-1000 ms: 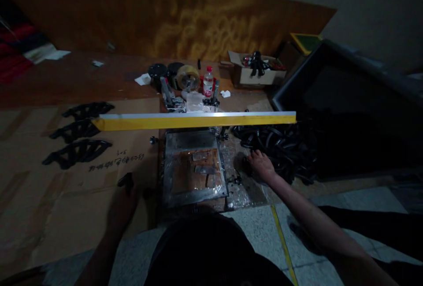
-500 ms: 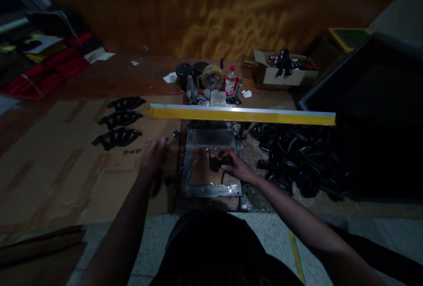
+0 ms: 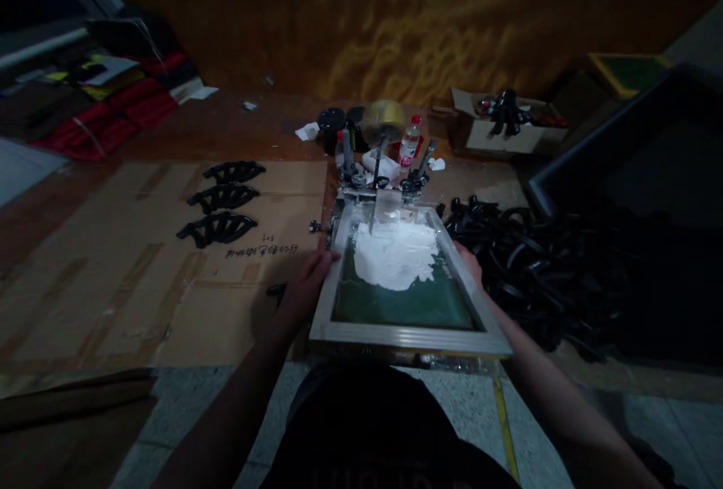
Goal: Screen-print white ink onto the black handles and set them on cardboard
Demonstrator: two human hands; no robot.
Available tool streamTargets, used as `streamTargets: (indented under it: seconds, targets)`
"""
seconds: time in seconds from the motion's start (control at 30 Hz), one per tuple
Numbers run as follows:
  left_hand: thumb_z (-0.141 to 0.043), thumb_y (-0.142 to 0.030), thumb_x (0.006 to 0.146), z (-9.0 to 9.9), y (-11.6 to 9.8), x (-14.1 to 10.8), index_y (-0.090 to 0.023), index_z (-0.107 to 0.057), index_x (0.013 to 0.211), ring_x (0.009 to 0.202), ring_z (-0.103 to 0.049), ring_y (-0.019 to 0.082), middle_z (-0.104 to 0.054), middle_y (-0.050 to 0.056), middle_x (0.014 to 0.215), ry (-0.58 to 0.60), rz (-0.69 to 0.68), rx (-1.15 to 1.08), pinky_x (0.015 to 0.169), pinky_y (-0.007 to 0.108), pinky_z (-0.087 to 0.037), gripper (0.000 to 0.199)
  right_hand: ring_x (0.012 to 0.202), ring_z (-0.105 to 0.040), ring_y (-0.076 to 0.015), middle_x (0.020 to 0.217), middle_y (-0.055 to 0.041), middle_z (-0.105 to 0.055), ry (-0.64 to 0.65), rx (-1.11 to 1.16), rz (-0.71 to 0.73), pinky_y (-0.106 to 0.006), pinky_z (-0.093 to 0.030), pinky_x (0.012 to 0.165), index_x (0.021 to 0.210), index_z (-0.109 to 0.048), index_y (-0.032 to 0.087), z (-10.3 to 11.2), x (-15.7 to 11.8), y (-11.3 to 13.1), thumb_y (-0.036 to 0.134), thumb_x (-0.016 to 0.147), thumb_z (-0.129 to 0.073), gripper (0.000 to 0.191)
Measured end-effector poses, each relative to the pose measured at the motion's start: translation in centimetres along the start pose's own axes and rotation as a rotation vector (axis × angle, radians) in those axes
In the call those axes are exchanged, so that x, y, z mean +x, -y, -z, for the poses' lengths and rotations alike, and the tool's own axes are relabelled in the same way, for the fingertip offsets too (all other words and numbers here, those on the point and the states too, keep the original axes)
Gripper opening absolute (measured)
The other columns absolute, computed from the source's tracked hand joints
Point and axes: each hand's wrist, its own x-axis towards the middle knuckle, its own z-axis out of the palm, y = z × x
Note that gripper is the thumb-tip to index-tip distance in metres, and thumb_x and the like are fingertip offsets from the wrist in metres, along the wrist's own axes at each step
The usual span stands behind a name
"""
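A screen printing frame lies lowered over the base in front of me, its metal rim around a green mesh. White ink covers the upper part of the mesh in a thick patch. My left hand is closed at the frame's left side, thumb against the rim. On the opposite side my right hand grips the right rim, most of its fingers hidden. Just left of my left hand, part of a small black piece shows on the cardboard. The base under the frame is mostly hidden.
Three black slotted parts lie in a column on the cardboard. A heap of black parts is at the right. Behind the frame stand clamps, a bottle, a black jar and an open box.
The frame has swung down from its raised, edge-on position, exposing the inked mesh. My right hand has left the black piece on the base, now covered. Both hands are at the frame's sides.
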Motion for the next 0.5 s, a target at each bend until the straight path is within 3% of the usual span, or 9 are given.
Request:
streamTargets:
  seconds: [0.07, 0.13, 0.17, 0.23, 0.33, 0.4, 0.5]
  targets:
    - [-0.051, -0.043, 0.086, -0.9, 3.0, -1.0, -0.020, -0.065, 0.120, 0.085, -0.066, 0.022, -0.073, 0.006, 0.095, 0.066, 0.109, 0.016, 0.076, 0.034, -0.054, 0.043, 0.084, -0.065, -0.0216, 0.095, -0.0120, -0.072, -0.172, -0.016, -0.050, -0.031, -0.052, 0.078, 0.107, -0.069, 0.009, 1.2, 2.0, -0.3, 0.031, 0.093, -0.041, 0.039]
    - [-0.053, -0.041, 0.085, -2.0, 5.7, -1.3, -0.016, -0.056, 0.135, 0.078, -0.067, 0.023, -0.073, 0.007, 0.089, 0.100, 0.165, 0.051, 0.073, 0.036, -0.054, 0.055, 0.104, -0.062, -0.0261, 0.121, -0.0178, -0.065, -0.261, -0.055, 0.053, -0.036, -0.050, 0.087, 0.121, -0.062, 0.010, 1.4, 3.9, 1.5, 0.032, 0.086, -0.058, 0.042]
    - [-0.053, -0.040, 0.086, -2.5, 6.7, -1.2, -0.014, -0.052, 0.139, 0.079, -0.067, 0.023, -0.073, 0.008, 0.090, 0.105, 0.175, 0.072, 0.075, 0.038, -0.054, 0.058, 0.113, -0.058, -0.0280, 0.132, -0.0193, -0.058, -0.246, -0.078, 0.152, -0.038, -0.048, 0.092, 0.127, -0.059, 0.011, 1.2, 4.7, 2.9, 0.032, 0.083, -0.064, 0.050]
    - [-0.051, -0.039, 0.088, -3.3, 8.4, -0.8, -0.013, -0.049, 0.142, 0.088, -0.068, 0.024, -0.073, 0.011, 0.103, 0.115, 0.171, 0.102, 0.085, 0.041, -0.054, 0.060, 0.120, -0.053, -0.0298, 0.137, -0.0187, -0.054, -0.070, -0.156, 0.317, -0.038, -0.045, 0.095, 0.129, -0.057, 0.013, 0.2, 5.7, 6.2, 0.031, 0.081, -0.067, 0.052]
    - [-0.048, -0.039, 0.090, -3.7, 9.7, -0.3, -0.014, -0.047, 0.144, 0.105, -0.066, 0.027, -0.069, 0.014, 0.120, 0.147, 0.166, 0.139, 0.097, 0.044, -0.049, 0.059, 0.102, -0.061, -0.0270, 0.112, -0.0138, -0.068, 0.269, -0.286, 0.326, -0.033, -0.047, 0.084, 0.111, -0.065, 0.015, -1.4, 4.9, 9.6, 0.024, 0.086, -0.060, 0.027]
    - [-0.046, -0.040, 0.091, -3.7, 10.0, -0.2, -0.015, -0.045, 0.145, 0.112, -0.064, 0.028, -0.067, 0.015, 0.125, 0.173, 0.164, 0.148, 0.101, 0.045, -0.047, 0.059, 0.094, -0.063, -0.0247, 0.102, -0.0124, -0.070, 0.380, -0.331, 0.336, -0.030, -0.047, 0.078, 0.104, -0.066, 0.015, -2.1, 2.9, 10.2, 0.017, 0.088, -0.054, 0.020]
    - [-0.046, -0.040, 0.092, -3.7, 10.1, -0.3, -0.016, -0.046, 0.144, 0.119, -0.061, 0.026, -0.063, 0.014, 0.134, 0.179, 0.148, 0.125, 0.106, 0.043, -0.044, 0.057, 0.098, -0.061, -0.0235, 0.104, -0.0133, -0.069, 0.460, -0.328, 0.573, -0.030, -0.046, 0.082, 0.103, -0.066, 0.013, -2.0, -0.5, 9.4, 0.011, 0.091, -0.048, 0.022]
